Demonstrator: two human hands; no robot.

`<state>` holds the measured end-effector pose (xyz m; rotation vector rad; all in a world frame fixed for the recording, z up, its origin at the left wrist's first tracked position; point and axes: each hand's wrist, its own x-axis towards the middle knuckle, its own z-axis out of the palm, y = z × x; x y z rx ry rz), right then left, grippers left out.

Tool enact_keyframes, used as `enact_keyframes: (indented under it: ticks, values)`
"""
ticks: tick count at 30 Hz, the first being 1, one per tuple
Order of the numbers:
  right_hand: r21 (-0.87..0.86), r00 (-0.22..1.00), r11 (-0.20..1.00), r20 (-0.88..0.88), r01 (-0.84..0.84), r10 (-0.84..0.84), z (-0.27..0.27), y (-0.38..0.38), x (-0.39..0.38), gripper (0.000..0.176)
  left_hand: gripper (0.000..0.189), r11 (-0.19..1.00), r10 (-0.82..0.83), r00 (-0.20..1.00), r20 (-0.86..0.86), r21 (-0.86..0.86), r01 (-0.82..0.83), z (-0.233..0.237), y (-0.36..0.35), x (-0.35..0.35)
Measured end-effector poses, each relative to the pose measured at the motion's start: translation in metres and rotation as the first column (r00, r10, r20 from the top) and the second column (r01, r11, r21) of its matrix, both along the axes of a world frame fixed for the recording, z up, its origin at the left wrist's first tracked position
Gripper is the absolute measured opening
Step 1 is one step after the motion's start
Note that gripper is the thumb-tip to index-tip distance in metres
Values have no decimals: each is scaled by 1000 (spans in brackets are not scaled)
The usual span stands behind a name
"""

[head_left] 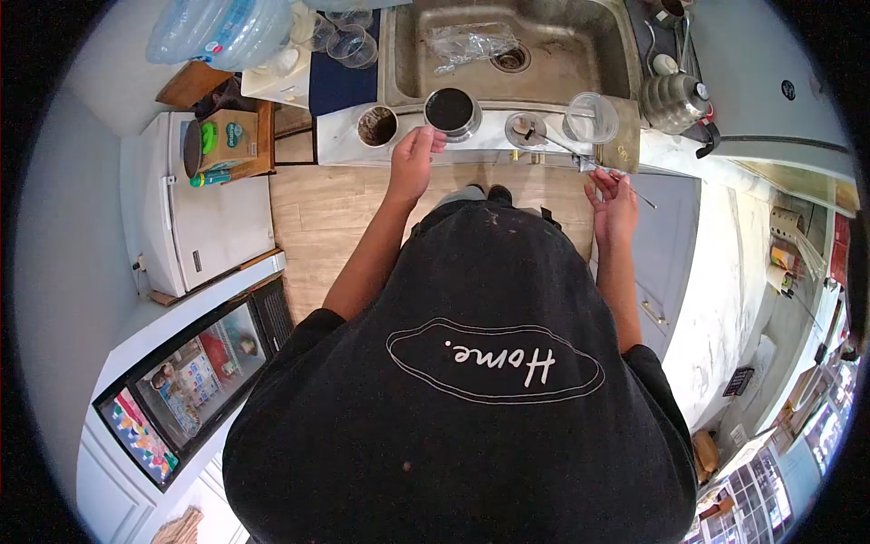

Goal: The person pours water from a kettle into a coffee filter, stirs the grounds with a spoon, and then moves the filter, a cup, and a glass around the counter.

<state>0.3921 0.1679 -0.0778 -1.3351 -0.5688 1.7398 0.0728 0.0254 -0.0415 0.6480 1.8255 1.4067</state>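
Observation:
At the counter's front edge, my left hand (417, 161) has its fingers closed beside a round container of dark liquid (450, 110); whether it grips the rim is unclear. My right hand (613, 201) pinches a long thin metal utensil (643, 195), further right along the counter. Left of the dark liquid stands a cup with brown, crumbly contents (377, 126). Between my hands sits a small round dish (526, 130) with a dark-tipped object on it. A clear plastic cup (592, 119) stands just beyond my right hand.
A steel sink (553, 86) holding crumpled clear plastic (471, 45) lies behind the counter. A metal kettle (672, 102) is at the right. Clear cups (352, 47) stand on a dark mat (343, 89) at the left, near large water bottles (217, 32).

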Motion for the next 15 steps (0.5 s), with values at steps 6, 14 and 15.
enact_keyframes:
  ticks: [6, 14, 15]
  values:
    - [27, 1000, 999, -12, -25, 25, 3, 0, -4, 30, 38, 999, -2, 1000, -6, 35, 2, -5, 1, -1]
    - [54, 998, 997, 41, -47, 45, 19, -1, -16, 30, 37, 999, 1, 1000, 12, 50, -2, -1, 0, 2]
    - [61, 998, 997, 46, -50, 47, 22, -1, -17, 30, 37, 999, 2, 1000, 16, 53, -3, -2, -1, 2]
